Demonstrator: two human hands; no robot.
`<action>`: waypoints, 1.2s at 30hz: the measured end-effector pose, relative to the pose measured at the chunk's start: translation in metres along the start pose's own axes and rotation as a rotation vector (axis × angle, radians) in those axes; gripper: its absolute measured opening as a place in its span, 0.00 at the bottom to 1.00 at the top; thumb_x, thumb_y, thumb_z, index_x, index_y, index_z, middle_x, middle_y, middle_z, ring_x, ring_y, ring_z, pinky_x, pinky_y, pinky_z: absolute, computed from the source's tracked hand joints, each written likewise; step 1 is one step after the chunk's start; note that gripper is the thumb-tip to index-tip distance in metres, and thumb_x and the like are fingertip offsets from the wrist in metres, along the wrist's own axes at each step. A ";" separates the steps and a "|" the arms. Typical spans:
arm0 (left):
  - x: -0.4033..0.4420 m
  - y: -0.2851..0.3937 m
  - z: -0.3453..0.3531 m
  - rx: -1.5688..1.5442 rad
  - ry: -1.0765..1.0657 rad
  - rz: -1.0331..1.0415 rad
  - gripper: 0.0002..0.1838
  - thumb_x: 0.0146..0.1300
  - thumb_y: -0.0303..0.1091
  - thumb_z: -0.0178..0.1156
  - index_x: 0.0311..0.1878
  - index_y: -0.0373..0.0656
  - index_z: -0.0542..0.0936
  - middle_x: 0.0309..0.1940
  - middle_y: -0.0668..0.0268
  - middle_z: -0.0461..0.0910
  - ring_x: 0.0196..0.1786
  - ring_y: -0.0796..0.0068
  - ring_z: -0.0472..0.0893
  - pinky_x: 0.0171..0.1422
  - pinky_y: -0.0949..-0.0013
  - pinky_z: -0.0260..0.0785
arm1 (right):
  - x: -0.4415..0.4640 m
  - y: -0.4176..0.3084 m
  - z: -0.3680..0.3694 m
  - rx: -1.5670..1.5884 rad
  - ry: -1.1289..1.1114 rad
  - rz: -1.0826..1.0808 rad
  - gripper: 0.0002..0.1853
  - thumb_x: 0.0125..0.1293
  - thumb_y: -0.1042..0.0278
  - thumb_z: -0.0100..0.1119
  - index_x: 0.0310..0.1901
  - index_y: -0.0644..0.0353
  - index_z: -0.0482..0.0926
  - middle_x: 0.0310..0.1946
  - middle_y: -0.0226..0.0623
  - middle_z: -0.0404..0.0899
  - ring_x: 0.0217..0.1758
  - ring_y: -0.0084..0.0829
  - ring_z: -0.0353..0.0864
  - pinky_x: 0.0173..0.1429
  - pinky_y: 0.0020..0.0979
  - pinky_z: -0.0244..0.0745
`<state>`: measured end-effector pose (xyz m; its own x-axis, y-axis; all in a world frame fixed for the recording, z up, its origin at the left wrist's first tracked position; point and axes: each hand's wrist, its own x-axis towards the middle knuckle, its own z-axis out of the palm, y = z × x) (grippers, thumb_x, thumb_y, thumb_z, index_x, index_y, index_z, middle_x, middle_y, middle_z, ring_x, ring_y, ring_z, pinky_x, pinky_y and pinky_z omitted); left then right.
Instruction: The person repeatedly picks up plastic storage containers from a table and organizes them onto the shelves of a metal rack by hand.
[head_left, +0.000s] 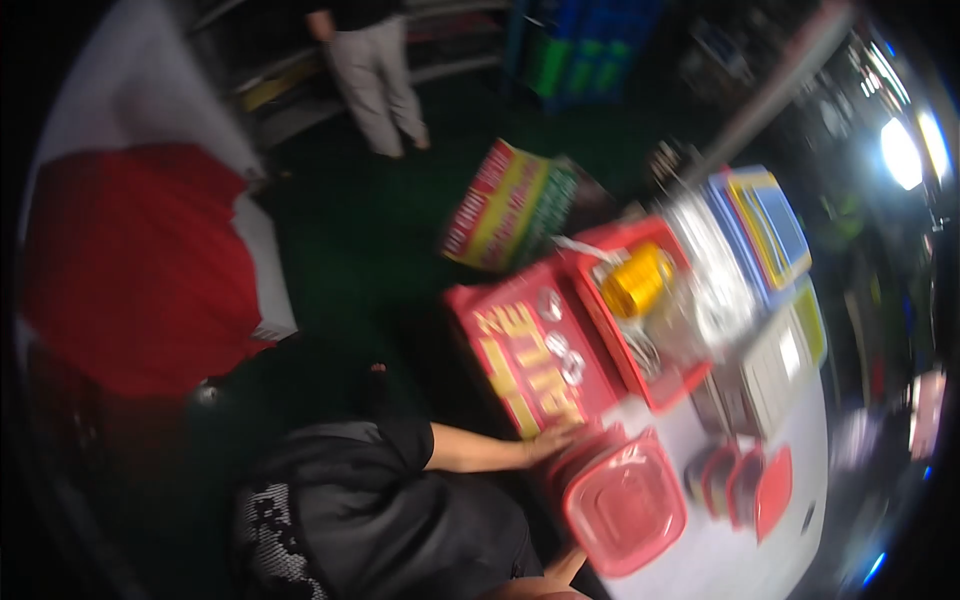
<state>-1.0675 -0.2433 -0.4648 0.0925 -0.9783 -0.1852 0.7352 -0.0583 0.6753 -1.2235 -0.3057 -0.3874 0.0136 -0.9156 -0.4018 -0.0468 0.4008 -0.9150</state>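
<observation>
A stack of red plastic containers (625,505), the front one squarish with a ribbed face, sits tilted at the near edge of the white table. My left hand (552,440) is at the stack's far side, its blurred fingers against the containers and close to a red carton. On the near side, my right hand (572,566) is by the lower edge of the stack. Most of it is hidden, and its fingers do not show. My black sleeve and shirt fill the lower left.
Beyond the stack stand a red printed carton (515,345) and a red basket (655,395) holding a yellow roll. Smaller red-lidded containers (765,495) and a grey box (775,365) are on the white table (720,570). A person (375,75) stands farther back.
</observation>
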 end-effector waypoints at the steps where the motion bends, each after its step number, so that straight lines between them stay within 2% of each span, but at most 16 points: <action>1: -0.014 0.026 -0.014 -0.038 -0.010 -0.022 0.29 0.66 0.46 0.51 0.67 0.47 0.59 0.64 0.67 0.62 0.66 0.75 0.62 0.69 0.71 0.54 | -0.009 -0.005 0.028 -0.019 -0.063 -0.011 0.30 0.65 0.46 0.45 0.60 0.62 0.64 0.54 0.42 0.71 0.51 0.39 0.75 0.52 0.41 0.73; 5: -0.107 0.169 -0.051 -0.025 0.089 -0.036 0.30 0.66 0.50 0.50 0.67 0.48 0.59 0.65 0.71 0.61 0.67 0.77 0.59 0.70 0.72 0.52 | -0.050 -0.017 0.156 -0.093 -0.294 -0.074 0.29 0.66 0.47 0.45 0.60 0.62 0.64 0.54 0.42 0.71 0.52 0.39 0.74 0.53 0.41 0.72; 9: -0.195 0.295 -0.112 0.061 0.093 0.228 0.30 0.67 0.49 0.48 0.67 0.46 0.58 0.65 0.68 0.61 0.67 0.77 0.61 0.69 0.72 0.54 | -0.116 -0.016 0.294 -0.132 -0.514 -0.122 0.29 0.66 0.48 0.45 0.60 0.62 0.64 0.54 0.42 0.70 0.53 0.39 0.73 0.54 0.41 0.71; 12: -0.247 0.366 -0.164 0.042 0.376 0.122 0.32 0.66 0.53 0.47 0.67 0.45 0.58 0.66 0.66 0.59 0.66 0.76 0.61 0.69 0.72 0.53 | -0.168 -0.014 0.382 -0.157 -0.679 -0.151 0.28 0.66 0.49 0.45 0.60 0.63 0.64 0.55 0.42 0.70 0.53 0.39 0.73 0.55 0.41 0.71; 13: -0.251 0.369 -0.197 0.237 0.383 0.321 0.32 0.66 0.55 0.47 0.67 0.44 0.59 0.63 0.64 0.63 0.64 0.75 0.64 0.68 0.72 0.56 | -0.185 -0.015 0.408 -0.165 -0.731 -0.157 0.28 0.66 0.49 0.45 0.60 0.63 0.64 0.55 0.42 0.70 0.54 0.39 0.73 0.56 0.41 0.70; 16: -0.305 0.463 -0.216 -0.015 0.432 0.406 0.28 0.67 0.47 0.51 0.64 0.42 0.62 0.60 0.63 0.67 0.59 0.75 0.69 0.64 0.72 0.62 | -0.226 -0.024 0.469 -0.184 -0.868 -0.185 0.28 0.67 0.50 0.45 0.60 0.63 0.64 0.55 0.42 0.70 0.54 0.39 0.72 0.57 0.41 0.70; 19: -0.322 0.521 -0.280 -0.154 0.374 0.528 0.27 0.65 0.46 0.53 0.62 0.41 0.65 0.56 0.62 0.71 0.55 0.75 0.72 0.59 0.71 0.67 | -0.251 -0.036 0.538 -0.164 -1.000 -0.293 0.27 0.67 0.50 0.45 0.60 0.63 0.64 0.55 0.42 0.70 0.55 0.39 0.72 0.57 0.41 0.69; 22: -0.330 0.556 -0.364 -0.329 0.618 0.579 0.26 0.65 0.45 0.55 0.61 0.41 0.66 0.52 0.62 0.74 0.52 0.73 0.75 0.55 0.68 0.71 | -0.249 -0.048 0.628 -0.242 -1.126 -0.615 0.27 0.67 0.51 0.45 0.60 0.63 0.64 0.55 0.42 0.70 0.55 0.39 0.72 0.58 0.41 0.68; 24: -0.348 0.604 -0.402 -0.279 0.598 0.648 0.26 0.64 0.43 0.56 0.61 0.41 0.67 0.52 0.61 0.74 0.51 0.72 0.75 0.54 0.66 0.72 | -0.241 -0.049 0.689 -0.645 -1.239 -1.211 0.27 0.67 0.53 0.47 0.61 0.63 0.62 0.58 0.41 0.67 0.59 0.37 0.67 0.62 0.40 0.64; 25: -0.357 0.634 -0.424 -0.249 0.588 0.682 0.25 0.63 0.43 0.57 0.60 0.41 0.67 0.52 0.61 0.74 0.51 0.72 0.75 0.53 0.65 0.73 | -0.218 -0.037 0.727 -0.716 -1.289 -1.274 0.26 0.67 0.55 0.49 0.61 0.61 0.62 0.59 0.41 0.66 0.61 0.36 0.65 0.64 0.39 0.62; 26: -0.363 0.662 -0.448 -0.253 0.593 0.683 0.25 0.63 0.42 0.57 0.60 0.41 0.68 0.52 0.60 0.74 0.51 0.71 0.76 0.53 0.64 0.73 | -0.224 -0.032 0.762 -0.346 -1.482 -0.599 0.29 0.65 0.54 0.52 0.62 0.60 0.61 0.60 0.39 0.65 0.63 0.35 0.63 0.66 0.39 0.60; 27: -0.369 0.691 -0.470 -0.257 0.599 0.683 0.24 0.63 0.42 0.57 0.59 0.40 0.69 0.52 0.60 0.74 0.50 0.70 0.76 0.53 0.63 0.73 | -0.230 -0.027 0.798 0.115 -1.420 0.040 0.31 0.63 0.54 0.56 0.63 0.59 0.60 0.61 0.38 0.64 0.64 0.34 0.62 0.67 0.38 0.58; 31: -0.388 0.805 -0.565 -0.321 0.661 0.651 0.21 0.63 0.40 0.56 0.56 0.39 0.71 0.52 0.58 0.75 0.49 0.68 0.77 0.52 0.61 0.74 | -0.240 -0.052 0.942 0.082 -1.667 0.045 0.39 0.55 0.56 0.65 0.64 0.60 0.57 0.63 0.36 0.62 0.65 0.34 0.61 0.69 0.40 0.55; 33: -0.410 0.883 -0.552 -0.232 0.764 0.645 0.19 0.63 0.39 0.56 0.54 0.39 0.72 0.51 0.57 0.76 0.48 0.67 0.78 0.53 0.60 0.74 | -0.261 -0.082 1.008 0.044 -1.760 0.097 0.47 0.46 0.59 0.73 0.65 0.63 0.55 0.63 0.37 0.61 0.66 0.35 0.59 0.70 0.42 0.53; 34: -0.420 0.919 -0.549 -0.198 0.815 0.640 0.19 0.63 0.39 0.55 0.54 0.38 0.72 0.50 0.56 0.76 0.48 0.67 0.78 0.53 0.60 0.74 | -0.293 -0.108 1.041 -0.001 -1.819 -0.046 0.50 0.42 0.59 0.75 0.65 0.64 0.55 0.63 0.38 0.62 0.66 0.35 0.59 0.69 0.42 0.54; 36: -0.434 0.977 -0.572 -0.087 0.775 0.719 0.18 0.63 0.38 0.56 0.52 0.38 0.73 0.49 0.56 0.77 0.48 0.66 0.78 0.54 0.59 0.73 | -0.310 -0.126 1.115 -0.133 -1.828 -0.146 0.56 0.36 0.64 0.79 0.65 0.62 0.51 0.62 0.39 0.61 0.65 0.36 0.60 0.69 0.39 0.56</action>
<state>-0.0053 0.2378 -0.1323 0.9052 -0.3815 -0.1873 0.3797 0.5282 0.7595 -0.1084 -0.0374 -0.1893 0.9607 0.2723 0.0546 -0.0137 0.2429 -0.9700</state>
